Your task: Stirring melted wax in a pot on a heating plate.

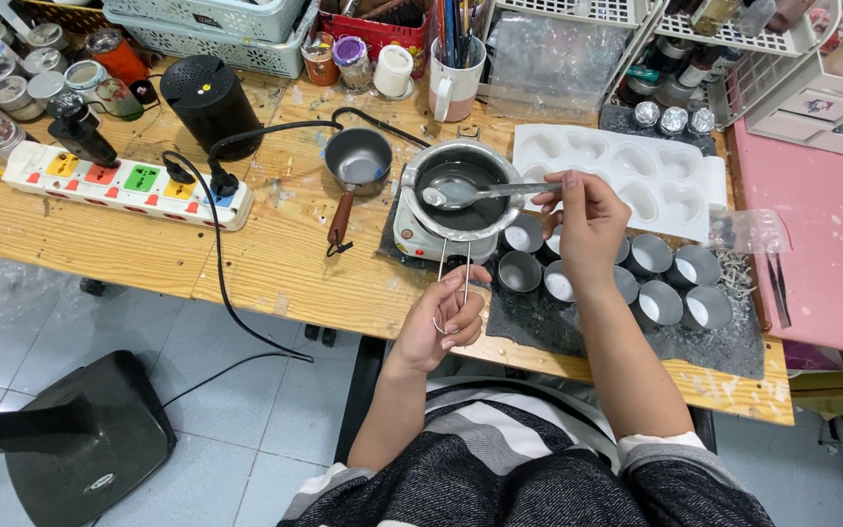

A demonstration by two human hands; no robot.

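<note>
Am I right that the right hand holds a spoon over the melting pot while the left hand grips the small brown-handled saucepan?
Not quite. The head view shows the left hand gripping the wire handle of the melting pot, not the brown-handled saucepan, which sits untouched on the table to its left. The rest stands: the right hand holds a spoon over the pot.

Shiny metal spoon (461, 192) and pot (462, 187), rough pale wood table (275, 259), glossy white plastic mould (626, 176).
</note>
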